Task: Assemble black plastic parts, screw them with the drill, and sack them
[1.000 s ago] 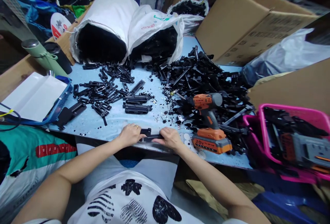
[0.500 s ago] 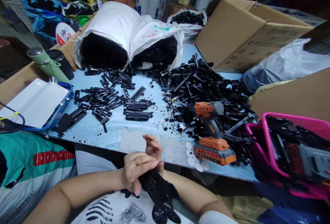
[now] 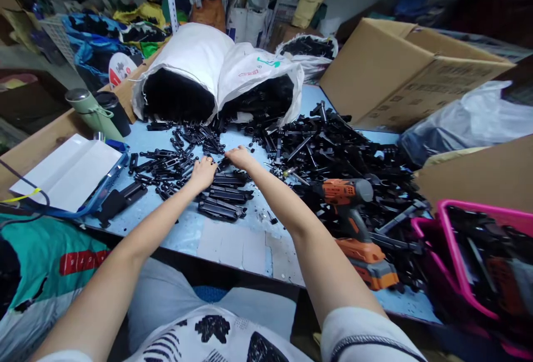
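Note:
My left hand (image 3: pixel 203 173) lies on the blue table (image 3: pixel 187 229) with its fingers spread flat over small black plastic parts (image 3: pixel 166 159). My right hand (image 3: pixel 239 156) reaches just beyond it, its fingers pinched together on a black plastic part at the far end of a stack of long black pieces (image 3: pixel 225 198). Both arms stretch forward from my lap. The two hands are a few centimetres apart.
An orange cordless drill (image 3: pixel 350 201) stands right of my right arm before a big heap of black parts (image 3: pixel 333 140). Two open white sacks (image 3: pixel 195 56) lie at the back, a cardboard box (image 3: pixel 408 73) back right, a pink basket (image 3: pixel 458 262) right, a green bottle (image 3: pixel 94 112) and a white sheet (image 3: pixel 70 170) left.
Both hands have left my lap, where they held a long black piece, and reached forward to the stack on the table. The camera has tilted up.

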A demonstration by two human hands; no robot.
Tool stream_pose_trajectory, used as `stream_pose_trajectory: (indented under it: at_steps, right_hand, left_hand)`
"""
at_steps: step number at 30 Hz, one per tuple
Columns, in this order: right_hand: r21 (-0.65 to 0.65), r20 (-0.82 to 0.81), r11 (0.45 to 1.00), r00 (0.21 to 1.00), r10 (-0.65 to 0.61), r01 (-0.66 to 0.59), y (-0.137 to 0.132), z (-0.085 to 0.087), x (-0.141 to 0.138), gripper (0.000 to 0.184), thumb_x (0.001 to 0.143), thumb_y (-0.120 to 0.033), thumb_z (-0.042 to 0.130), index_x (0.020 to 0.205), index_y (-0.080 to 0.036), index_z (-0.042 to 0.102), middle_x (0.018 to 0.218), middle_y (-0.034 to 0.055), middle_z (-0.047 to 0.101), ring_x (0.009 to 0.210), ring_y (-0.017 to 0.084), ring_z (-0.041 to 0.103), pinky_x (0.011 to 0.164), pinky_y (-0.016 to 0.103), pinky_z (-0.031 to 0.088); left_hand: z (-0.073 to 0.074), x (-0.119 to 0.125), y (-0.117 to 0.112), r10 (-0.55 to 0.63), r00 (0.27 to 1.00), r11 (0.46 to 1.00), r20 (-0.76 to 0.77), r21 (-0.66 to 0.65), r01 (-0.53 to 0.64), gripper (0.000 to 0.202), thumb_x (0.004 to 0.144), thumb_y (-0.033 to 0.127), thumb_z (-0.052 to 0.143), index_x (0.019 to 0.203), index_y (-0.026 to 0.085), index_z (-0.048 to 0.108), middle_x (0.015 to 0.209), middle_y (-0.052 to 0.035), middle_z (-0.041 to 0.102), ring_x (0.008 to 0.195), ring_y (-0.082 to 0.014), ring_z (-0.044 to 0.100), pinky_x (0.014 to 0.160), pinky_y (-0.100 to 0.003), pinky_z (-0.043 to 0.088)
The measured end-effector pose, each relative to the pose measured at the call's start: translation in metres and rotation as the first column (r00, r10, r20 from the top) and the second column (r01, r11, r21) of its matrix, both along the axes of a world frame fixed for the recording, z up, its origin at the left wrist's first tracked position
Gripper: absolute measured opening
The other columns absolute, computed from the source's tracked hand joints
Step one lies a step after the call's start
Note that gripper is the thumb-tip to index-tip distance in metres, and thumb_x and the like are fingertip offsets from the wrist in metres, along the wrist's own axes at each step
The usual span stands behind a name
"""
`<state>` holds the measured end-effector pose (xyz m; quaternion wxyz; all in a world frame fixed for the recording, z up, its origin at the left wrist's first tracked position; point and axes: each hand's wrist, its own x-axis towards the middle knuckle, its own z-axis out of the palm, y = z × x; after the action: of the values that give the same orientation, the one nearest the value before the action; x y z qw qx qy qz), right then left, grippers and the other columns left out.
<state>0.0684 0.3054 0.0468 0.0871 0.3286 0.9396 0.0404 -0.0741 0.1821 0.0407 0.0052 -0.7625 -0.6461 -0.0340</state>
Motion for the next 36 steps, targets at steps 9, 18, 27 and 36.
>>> stream_pose_trajectory:
  at_steps: [9,18,27,36]
  right_hand:
    - [-0.674,-0.677,0.731,0.489,-0.550,-0.110,-0.057,0.042,0.054,0.033,0.087,-0.042,0.049,0.108,-0.017,0.051,0.096,0.0065,0.066,0.087,0.018,0.061,0.076,0.032,0.046]
    - [-0.527,-0.818,0.817,0.403,-0.411,-0.235,-0.232,0.007,0.118,0.041,0.072,-0.033,0.070,0.105,-0.022,0.049,0.090,0.0038,0.059,0.084,0.018,0.058,0.075,0.031,0.047]
    - [-0.288,-0.396,0.925,0.849,-0.351,0.248,-0.254,-0.028,0.120,0.043,0.089,-0.040,0.049,0.128,-0.022,0.048,0.100,0.0115,0.058,0.094,0.026,0.054,0.081,0.038,0.043]
    - [-0.901,-0.379,0.343,0.101,-0.920,-0.266,-0.248,-0.025,0.078,0.064,0.087,-0.057,0.042,0.141,-0.025,0.031,0.071,-0.0005,0.055,0.054,0.013,0.055,0.048,0.026,0.047]
  left_hand:
    - [-0.010,-0.048,0.033,-0.065,0.997,0.992,0.043,-0.106,0.069,0.018,0.084,0.016,0.049,0.098,0.011,0.058,0.109,-0.0168,0.057,0.111,-0.0298,0.046,0.091,-0.042,0.037]
    - [0.011,-0.024,-0.099,-0.175,0.827,0.950,0.534,-0.129,0.284,0.011,0.091,0.027,0.040,0.093,0.019,0.048,0.085,-0.0034,0.057,0.073,-0.0167,0.055,0.065,-0.027,0.043]
    - [-0.028,0.042,-0.119,-0.062,0.673,0.974,0.737,-0.101,0.201,0.029,0.090,0.021,0.040,0.118,0.016,0.046,0.112,-0.0117,0.057,0.101,-0.0226,0.056,0.090,-0.039,0.044]
    - [-0.006,0.064,-0.151,0.164,0.303,0.983,0.939,-0.180,0.026,0.047,0.090,0.038,0.046,0.134,0.021,0.044,0.095,-0.0036,0.058,0.048,-0.0054,0.048,0.051,-0.022,0.044]
